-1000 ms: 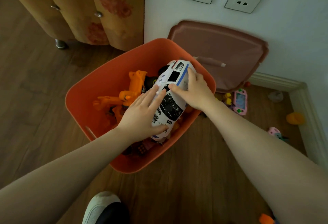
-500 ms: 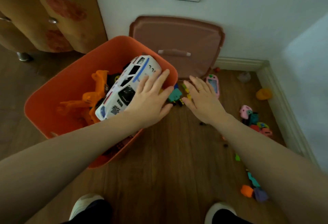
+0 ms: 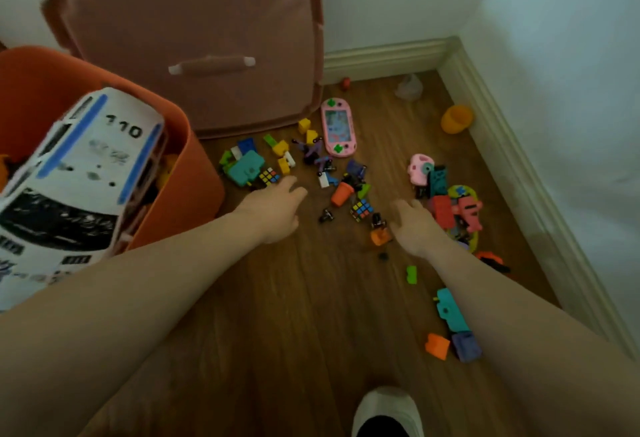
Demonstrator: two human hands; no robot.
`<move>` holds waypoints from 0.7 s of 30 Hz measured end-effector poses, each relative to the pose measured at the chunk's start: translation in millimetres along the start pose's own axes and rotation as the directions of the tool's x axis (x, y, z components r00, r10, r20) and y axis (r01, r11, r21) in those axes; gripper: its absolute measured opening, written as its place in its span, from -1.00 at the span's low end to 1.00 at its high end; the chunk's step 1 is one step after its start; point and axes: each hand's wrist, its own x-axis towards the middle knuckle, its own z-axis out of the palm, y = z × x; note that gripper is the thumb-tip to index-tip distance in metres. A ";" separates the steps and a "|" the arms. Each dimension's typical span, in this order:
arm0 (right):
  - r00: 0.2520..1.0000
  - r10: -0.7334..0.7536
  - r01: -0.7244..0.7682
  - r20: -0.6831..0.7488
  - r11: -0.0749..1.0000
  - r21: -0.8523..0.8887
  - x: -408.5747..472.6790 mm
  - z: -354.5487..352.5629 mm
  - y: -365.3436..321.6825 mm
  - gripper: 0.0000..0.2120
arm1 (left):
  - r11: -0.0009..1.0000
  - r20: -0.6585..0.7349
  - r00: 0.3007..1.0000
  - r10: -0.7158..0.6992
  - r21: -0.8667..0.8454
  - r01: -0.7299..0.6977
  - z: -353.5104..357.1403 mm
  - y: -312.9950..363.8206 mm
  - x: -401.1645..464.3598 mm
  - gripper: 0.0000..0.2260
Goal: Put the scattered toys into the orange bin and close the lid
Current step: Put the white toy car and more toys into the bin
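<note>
Wood floor [image 3: 277, 315], white wall corner. Left hand [image 3: 273, 209] and right hand [image 3: 414, 225] spread empty over scattered toys [image 3: 311, 162]. Orange bin [image 3: 173, 145] left of fingers; lid [image 3: 194, 38] leaning on wall beyond.

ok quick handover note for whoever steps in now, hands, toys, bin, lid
Left hand: empty, fingers spread, reaching over the floor toward the small cube.
Right hand: empty, open, beside the red and pink toys.
Bin: open, at left, with the police car sticking up out of it.
Lid: off, leaning against the wall behind the bin.
Done: the car and some orange toys are in.
Left: the blocks, both cubes, the pink game, the orange cup by the skirting and the pieces near the right arm; then fit the lid.
</note>
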 end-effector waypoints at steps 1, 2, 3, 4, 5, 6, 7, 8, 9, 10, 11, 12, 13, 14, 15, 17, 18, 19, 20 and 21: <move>1.000 -0.006 0.006 0.005 0.999 0.043 7.6 5.1 2.9 -0.52 | 0.998 0.007 0.999 -0.045 -0.050 0.045 4.8 2.8 11.3 -0.52; 1.000 -0.017 0.016 0.004 0.997 0.075 13.6 8.5 1.8 -0.48 | 0.993 0.013 0.997 -0.081 -0.090 0.082 9.4 4.7 18.0 -0.49; 0.999 -0.032 0.033 -0.009 0.995 0.096 19.5 11.7 0.3 -0.42 | 0.988 0.017 0.995 -0.102 -0.115 0.104 14.0 7.1 22.9 -0.46; 0.999 -0.043 0.044 -0.014 0.993 0.111 28.6 14.2 -0.4 -0.36 | 0.986 0.029 0.993 -0.112 -0.117 0.115 19.2 10.8 31.1 -0.43; 0.998 -0.055 0.058 -0.023 0.992 0.114 35.3 16.9 -2.5 -0.30 | 0.988 0.034 0.993 -0.109 -0.106 0.112 24.1 13.8 35.9 -0.40; 0.997 -0.070 0.072 -0.028 0.992 0.103 41.1 19.4 -5.2 -0.24 | 0.991 0.038 0.995 -0.097 -0.088 0.100 28.4 16.9 41.1 -0.37; 0.995 -0.087 0.090 -0.038 0.992 0.084 46.2 22.6 -7.3 -0.17 | 0.994 0.041 0.996 -0.081 -0.070 0.083 31.9 19.8 45.9 -0.34; 0.993 -0.106 0.109 -0.048 0.992 0.069 50.6 25.3 -9.0 -0.11 | 0.996 0.042 0.997 -0.068 -0.058 0.070 34.0 22.3 51.3 -0.30; 0.990 -0.127 0.131 -0.058 0.989 0.071 54.8 28.3 -10.1 -0.06 | 0.997 0.040 0.997 -0.059 -0.052 0.061 35.8 24.4 57.8 -0.26; 0.988 -0.145 0.150 -0.062 0.985 0.089 59.3 31.2 -10.5 -0.04 | 0.997 0.041 0.997 -0.060 -0.051 0.062 37.1 26.6 65.0 -0.22; 0.984 -0.164 0.170 -0.065 0.979 0.108 61.9 33.6 -10.6 -0.04 | 0.996 0.040 0.997 -0.072 -0.058 0.074 38.1 29.0 71.0 -0.18; 0.981 -0.183 0.189 -0.061 0.976 0.110 64.9 36.0 -10.4 -0.05 | 0.993 0.046 0.995 -0.091 -0.065 0.094 39.0 31.2 77.1 -0.15; 0.978 -0.201 0.205 -0.053 0.975 0.080 65.0 37.9 -10.1 -0.08 | 0.991 0.050 0.993 -0.111 -0.074 0.115 40.0 33.2 81.1 -0.12; 0.974 -0.221 0.222 -0.043 0.975 0.025 66.1 39.5 -9.6 -0.11 | 0.989 0.056 0.990 -0.126 -0.076 0.130 40.8 35.0 85.3 -0.11; 0.970 -0.240 0.238 -0.041 0.971 -0.034 67.0 40.8 -8.6 -0.15 | 0.988 0.062 0.989 -0.133 -0.069 0.138 41.4 36.7 89.1 -0.11; 0.965 -0.258 0.250 -0.056 0.962 -0.111 68.8 41.5 -6.7 -0.28 | 0.990 0.059 0.990 -0.131 -0.044 0.134 42.9 39.2 95.5 -0.18; 0.965 -0.253 0.244 -0.066 0.962 -0.122 69.6 41.4 -5.3 -0.34 | 0.991 0.052 0.990 -0.128 -0.037 0.130 43.5 40.5 98.5 -0.23; 0.968 -0.240 0.231 -0.074 0.966 -0.116 70.6 40.8 -3.9 -0.41 | 0.991 0.046 0.991 -0.126 -0.037 0.128 43.5 41.9 101.0 -0.28; 0.972 -0.224 0.216 -0.076 0.971 -0.103 71.1 40.8 -1.7 -0.47 | 0.991 0.044 0.991 -0.128 -0.040 0.130 43.7 43.3 103.1 -0.32; 0.975 -0.206 0.199 -0.077 0.976 -0.089 71.3 40.5 0.4 -0.52 | 0.990 0.043 0.991 -0.130 -0.047 0.132 43.6 44.0 104.7 -0.36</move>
